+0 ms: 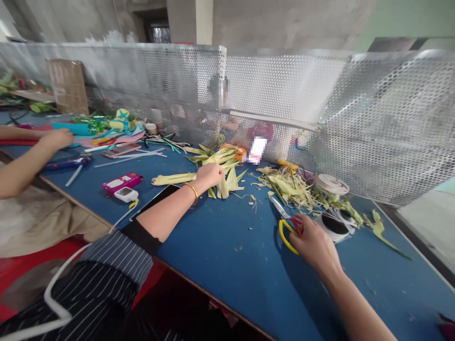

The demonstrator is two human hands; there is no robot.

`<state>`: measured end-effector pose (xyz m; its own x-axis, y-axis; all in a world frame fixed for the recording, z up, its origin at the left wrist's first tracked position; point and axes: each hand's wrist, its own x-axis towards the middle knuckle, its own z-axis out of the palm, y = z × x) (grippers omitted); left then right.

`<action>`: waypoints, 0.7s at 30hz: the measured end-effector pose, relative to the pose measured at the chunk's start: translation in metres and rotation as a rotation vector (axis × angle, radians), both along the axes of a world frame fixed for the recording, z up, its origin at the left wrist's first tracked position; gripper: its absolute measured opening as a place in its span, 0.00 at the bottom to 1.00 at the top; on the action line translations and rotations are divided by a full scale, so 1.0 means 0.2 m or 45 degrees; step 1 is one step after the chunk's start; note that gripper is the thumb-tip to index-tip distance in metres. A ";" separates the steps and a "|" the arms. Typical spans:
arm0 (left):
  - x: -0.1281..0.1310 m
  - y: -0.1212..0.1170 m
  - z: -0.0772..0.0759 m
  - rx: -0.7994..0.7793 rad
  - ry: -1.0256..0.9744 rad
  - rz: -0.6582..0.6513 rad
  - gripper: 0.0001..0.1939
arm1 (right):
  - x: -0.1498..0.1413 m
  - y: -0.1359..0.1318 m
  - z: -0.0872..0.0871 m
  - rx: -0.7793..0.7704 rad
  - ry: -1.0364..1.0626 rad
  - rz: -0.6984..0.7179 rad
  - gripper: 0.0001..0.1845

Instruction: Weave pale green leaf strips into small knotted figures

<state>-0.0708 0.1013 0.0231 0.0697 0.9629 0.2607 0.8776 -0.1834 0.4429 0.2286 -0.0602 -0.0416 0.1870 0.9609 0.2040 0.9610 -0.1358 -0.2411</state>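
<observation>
My left hand (210, 175) is closed over a pile of pale green corn husks (232, 180), and a piece of husk hangs below its fingers. A gold bangle (192, 192) circles that wrist. In my right hand (316, 244) is a pair of scissors (280, 207) with one red and one yellow handle. Its blades point away, to the upper left, low over the blue table (241, 274). Just beyond the scissors lies a heap of husk scraps (291, 187). A white roll of cord (336, 225) stands behind my right hand.
A perforated metal screen (277, 85) borders the table's back. At left are a magenta device (122, 182), a dark tablet (156, 201) under my left forearm, and a white cable (53, 293). Another person's hand (59, 139) rests near coloured craft pieces. A tape roll (331, 183) sits at back right.
</observation>
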 end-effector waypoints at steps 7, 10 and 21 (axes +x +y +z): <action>0.15 -0.10 -0.15 0.098 0.268 -0.113 0.26 | 0.01 0.02 -0.03 -0.039 -0.094 -0.007 0.26; 0.18 -0.11 -0.16 0.074 0.342 -0.327 0.16 | 0.00 0.02 -0.02 -0.048 -0.129 -0.009 0.23; 0.08 -0.10 -0.13 0.054 0.141 -0.016 0.15 | 0.02 0.01 -0.02 -0.081 -0.274 0.012 0.16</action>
<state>-0.0547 0.0812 -0.0032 0.1124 0.9501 0.2909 0.9184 -0.2111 0.3347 0.2317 -0.0589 -0.0454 0.1367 0.9746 0.1774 0.9906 -0.1351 -0.0212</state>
